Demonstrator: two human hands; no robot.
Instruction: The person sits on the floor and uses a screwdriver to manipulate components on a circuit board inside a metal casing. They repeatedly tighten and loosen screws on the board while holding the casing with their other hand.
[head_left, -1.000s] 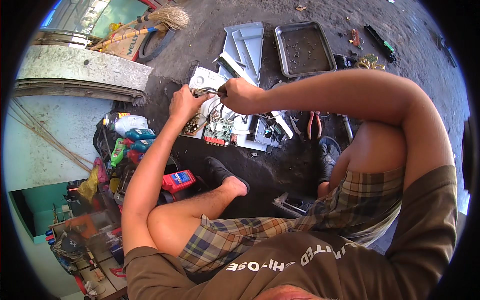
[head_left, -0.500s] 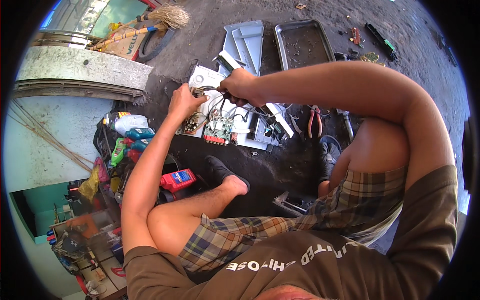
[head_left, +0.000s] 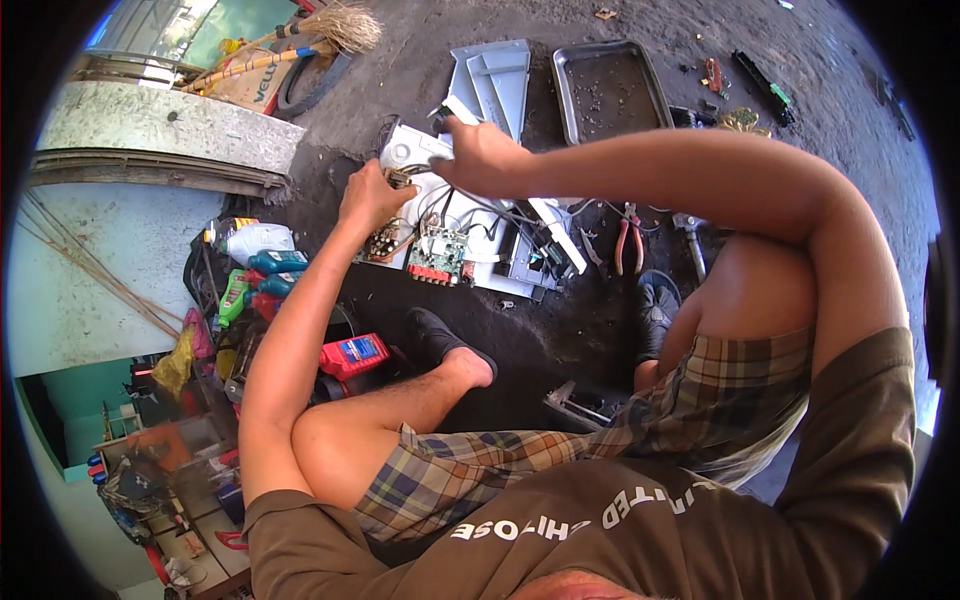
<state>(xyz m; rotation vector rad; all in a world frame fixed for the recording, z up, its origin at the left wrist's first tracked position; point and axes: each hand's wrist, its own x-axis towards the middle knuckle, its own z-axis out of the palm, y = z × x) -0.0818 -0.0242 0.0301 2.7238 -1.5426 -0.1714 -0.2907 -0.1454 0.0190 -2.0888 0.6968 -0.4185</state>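
Left hand (head_left: 370,198) pinches a small part (head_left: 399,179) above the white panel's (head_left: 470,215) left side; the panel slants far-left to near-right. The curled right hand (head_left: 482,160) (its grip, I cannot tell) is farther right; the green board (head_left: 440,252) lies nearer.

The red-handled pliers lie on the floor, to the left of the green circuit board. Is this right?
Only the side is wrong: the head view shows the red-handled pliers on the floor, to the right of the green circuit board.
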